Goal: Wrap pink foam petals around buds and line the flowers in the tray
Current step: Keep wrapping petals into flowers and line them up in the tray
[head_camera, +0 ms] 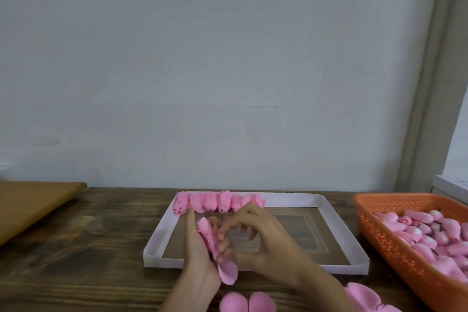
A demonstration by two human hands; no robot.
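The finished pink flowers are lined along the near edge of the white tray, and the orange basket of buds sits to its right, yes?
Not quite. The head view shows the finished flowers lined along the far edge of the white tray, against its back wall. The orange basket of buds does sit to its right.

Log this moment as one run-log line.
step: wrapping petals | left hand: holds half-wrapped flower | right hand: pinches its petals | tray: flower row along far wall | orange basket: buds inside

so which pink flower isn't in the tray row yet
The flower held in the left hand; the others sit in a row along the far wall of the tray.
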